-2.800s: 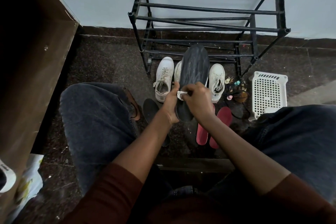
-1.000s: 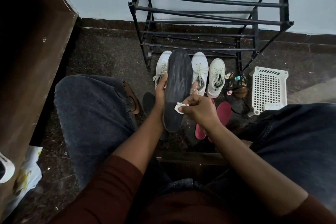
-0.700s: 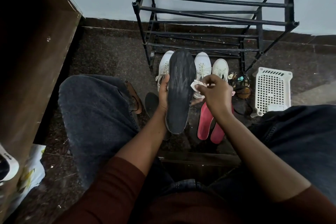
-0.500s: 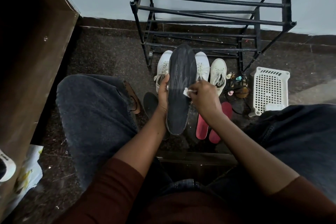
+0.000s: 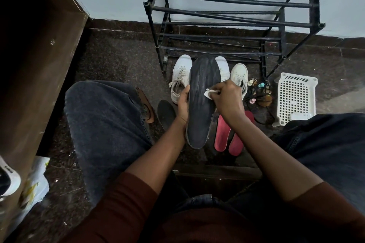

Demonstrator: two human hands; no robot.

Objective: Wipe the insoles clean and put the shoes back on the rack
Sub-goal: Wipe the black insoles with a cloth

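— Where is the insole?
— The dark insole (image 5: 201,104) is held up between the knees. Its toe end points at the rack (image 5: 233,2), above the white shoes (image 5: 180,79) on the floor.
— Who has it?
— The left hand (image 5: 182,104) grips its left edge, thumb on top. The right hand (image 5: 227,100), fingers curled, pinches a small white wipe (image 5: 209,92) against its face.
— And around it?
— Two red insoles (image 5: 223,134) lie below the right wrist, a second dark insole (image 5: 166,112) is beside the left wrist, and a white basket (image 5: 296,96) sits right of the rack
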